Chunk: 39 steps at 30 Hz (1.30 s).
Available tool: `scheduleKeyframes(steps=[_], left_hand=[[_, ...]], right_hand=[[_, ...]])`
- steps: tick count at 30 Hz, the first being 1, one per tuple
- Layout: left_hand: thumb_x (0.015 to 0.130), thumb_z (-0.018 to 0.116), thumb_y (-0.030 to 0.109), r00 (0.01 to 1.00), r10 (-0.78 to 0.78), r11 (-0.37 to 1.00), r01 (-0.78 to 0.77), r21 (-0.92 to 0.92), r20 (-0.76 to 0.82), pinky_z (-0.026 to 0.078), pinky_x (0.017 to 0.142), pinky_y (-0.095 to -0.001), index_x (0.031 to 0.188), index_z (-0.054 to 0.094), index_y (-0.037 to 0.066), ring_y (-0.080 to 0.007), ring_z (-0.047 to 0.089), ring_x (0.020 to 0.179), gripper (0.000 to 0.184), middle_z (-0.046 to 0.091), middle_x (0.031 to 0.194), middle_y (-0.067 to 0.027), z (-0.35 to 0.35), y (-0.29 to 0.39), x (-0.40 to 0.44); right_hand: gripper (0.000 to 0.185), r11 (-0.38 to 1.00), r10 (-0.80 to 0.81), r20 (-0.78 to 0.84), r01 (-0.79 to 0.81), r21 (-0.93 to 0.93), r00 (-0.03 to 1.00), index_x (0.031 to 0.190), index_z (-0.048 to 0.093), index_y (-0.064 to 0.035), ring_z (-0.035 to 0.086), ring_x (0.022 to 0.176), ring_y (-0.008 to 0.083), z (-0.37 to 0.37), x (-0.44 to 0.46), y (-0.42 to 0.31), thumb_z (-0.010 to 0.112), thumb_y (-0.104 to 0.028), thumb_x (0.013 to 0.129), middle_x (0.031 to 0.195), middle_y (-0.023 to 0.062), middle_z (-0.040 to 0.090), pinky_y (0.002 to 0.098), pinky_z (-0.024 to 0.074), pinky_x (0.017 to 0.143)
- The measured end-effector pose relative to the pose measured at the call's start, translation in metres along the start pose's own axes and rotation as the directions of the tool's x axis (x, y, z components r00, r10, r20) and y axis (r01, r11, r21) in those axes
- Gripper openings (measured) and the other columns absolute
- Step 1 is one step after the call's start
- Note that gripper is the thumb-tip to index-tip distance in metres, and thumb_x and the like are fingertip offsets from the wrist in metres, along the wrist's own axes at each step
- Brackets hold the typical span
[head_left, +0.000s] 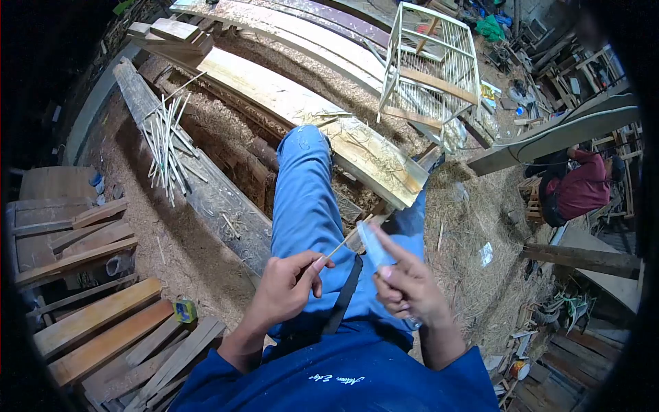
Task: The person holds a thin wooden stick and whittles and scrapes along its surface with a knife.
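Between thumb and fingers, my left hand (292, 285) pinches a thin wooden stick (345, 242) that points up and to the right over my lap. My right hand (412, 288) is closed round a knife (374, 245), its index finger stretched along the pale, motion-blurred blade. The blade's tip lies near the far end of the stick; whether the two touch I cannot tell. The knife's handle is mostly hidden in my palm. A dark strap (343, 295) lies across my blue trousers below the hands.
A bundle of thin sticks (167, 147) lies on a weathered plank (206, 189) at left. A wide board (274, 86) runs past my knee. Beyond it stands a slatted wooden cage (436, 75). Cut timber (103, 323) is stacked lower left. A person in red (583, 189) is at right.
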<state>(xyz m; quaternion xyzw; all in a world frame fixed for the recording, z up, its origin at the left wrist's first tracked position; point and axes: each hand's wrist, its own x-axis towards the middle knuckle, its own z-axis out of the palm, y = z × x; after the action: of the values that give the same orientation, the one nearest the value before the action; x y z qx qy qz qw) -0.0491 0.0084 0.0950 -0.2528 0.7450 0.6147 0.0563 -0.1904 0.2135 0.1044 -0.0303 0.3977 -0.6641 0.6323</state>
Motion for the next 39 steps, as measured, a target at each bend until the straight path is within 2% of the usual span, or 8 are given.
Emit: scheduleKeyframes(steps=[6, 11, 32, 33, 35, 36, 37, 39], left_hand=[[0.103, 0.061, 0.010, 0.998, 0.064, 0.998, -0.064, 0.006, -0.014, 0.046, 0.053, -0.0262, 0.107, 0.073, -0.005, -0.0079, 0.063, 0.057, 0.020, 0.067, 0.064, -0.0056, 0.006, -0.007, 0.001], [0.098, 0.067, 0.006, 0.997, 0.078, 0.997, -0.077, 0.008, -0.028, 0.046, 0.050, -0.0275, 0.106, 0.075, -0.001, -0.0055, 0.060, 0.054, 0.014, 0.065, 0.059, -0.0066, 0.007, -0.006, 0.001], [0.097, 0.068, 0.007, 0.983, 0.157, 0.987, -0.152, 0.056, -0.094, 0.044, 0.047, -0.0271, 0.105, 0.078, 0.000, -0.0067, 0.057, 0.049, 0.014, 0.060, 0.054, -0.0057, 0.012, -0.004, -0.001], [0.097, 0.067, 0.007, 0.985, 0.145, 0.989, -0.141, 0.051, -0.095, 0.044, 0.048, -0.0259, 0.103, 0.078, 0.000, -0.0062, 0.057, 0.050, 0.014, 0.061, 0.056, -0.0040, 0.010, -0.007, -0.003], [0.098, 0.067, 0.006, 0.987, 0.134, 0.990, -0.130, 0.047, -0.093, 0.043, 0.048, -0.0248, 0.101, 0.079, -0.001, -0.0058, 0.057, 0.052, 0.014, 0.062, 0.057, -0.0023, 0.001, -0.013, -0.012], [0.098, 0.066, 0.007, 0.989, 0.083, 0.996, -0.078, 0.041, -0.119, 0.043, 0.048, -0.0245, 0.101, 0.079, -0.001, -0.0060, 0.057, 0.052, 0.015, 0.062, 0.058, -0.0022, -0.008, -0.018, -0.018], [0.099, 0.066, 0.007, 0.988, 0.023, 0.999, -0.019, 0.029, -0.154, 0.043, 0.048, -0.0241, 0.100, 0.079, -0.001, -0.0061, 0.057, 0.052, 0.015, 0.063, 0.059, -0.0021, -0.011, -0.021, -0.022], [0.099, 0.065, 0.007, 0.991, -0.020, 1.000, 0.020, -0.002, -0.132, 0.043, 0.049, -0.0239, 0.101, 0.078, -0.002, -0.0060, 0.058, 0.053, 0.016, 0.063, 0.059, -0.0023, 0.000, -0.016, -0.022]], right_hand=[[0.068, 0.983, 0.123, 0.162, -0.143, 0.114, 0.979, 0.166, 0.013, -0.0265, 0.029, 0.047, 0.0043, 0.007, 0.014, 0.024, 0.049, -0.020, 0.110, 0.066, -0.0035, 0.036, 0.0205, 0.0264, 0.038], [0.065, 0.971, 0.159, 0.168, -0.186, 0.154, 0.973, 0.166, 0.018, -0.0254, 0.028, 0.048, 0.0042, 0.002, 0.010, 0.023, 0.050, -0.020, 0.110, 0.066, -0.0037, 0.036, 0.0206, 0.0251, 0.038], [0.063, 0.985, 0.141, -0.042, -0.144, -0.094, 0.989, 0.164, 0.026, -0.0216, 0.035, 0.050, 0.0035, 0.004, 0.004, 0.014, 0.054, -0.016, 0.108, 0.067, -0.0048, 0.043, 0.0197, 0.0296, 0.041], [0.063, 0.957, -0.030, -0.238, -0.041, -0.288, 0.971, 0.164, 0.026, -0.0199, 0.035, 0.049, 0.0037, -0.012, 0.005, 0.022, 0.054, -0.016, 0.107, 0.066, -0.0047, 0.043, 0.0201, 0.0303, 0.040], [0.063, 0.918, -0.324, -0.453, 0.162, -0.361, 0.830, 0.163, 0.026, -0.0154, 0.034, 0.045, 0.0041, -0.033, -0.009, 0.001, 0.053, -0.015, 0.107, 0.063, -0.0043, 0.041, 0.0211, 0.0298, 0.037], [0.062, 0.918, -0.397, -0.524, 0.315, -0.242, 0.754, 0.163, 0.026, -0.0126, 0.033, 0.041, 0.0043, -0.036, -0.017, -0.026, 0.052, -0.014, 0.106, 0.060, -0.0041, 0.040, 0.0218, 0.0286, 0.035], [0.062, 0.919, -0.393, -0.514, 0.309, -0.245, 0.762, 0.163, 0.026, -0.0126, 0.033, 0.041, 0.0043, -0.032, -0.015, -0.032, 0.052, -0.014, 0.106, 0.060, -0.0041, 0.040, 0.0218, 0.0286, 0.035], [0.063, 0.936, -0.270, -0.301, 0.176, -0.305, 0.915, 0.164, 0.022, -0.0171, 0.033, 0.043, 0.0054, -0.020, -0.018, -0.023, 0.051, -0.017, 0.108, 0.061, -0.0029, 0.040, 0.0225, 0.0316, 0.037]])
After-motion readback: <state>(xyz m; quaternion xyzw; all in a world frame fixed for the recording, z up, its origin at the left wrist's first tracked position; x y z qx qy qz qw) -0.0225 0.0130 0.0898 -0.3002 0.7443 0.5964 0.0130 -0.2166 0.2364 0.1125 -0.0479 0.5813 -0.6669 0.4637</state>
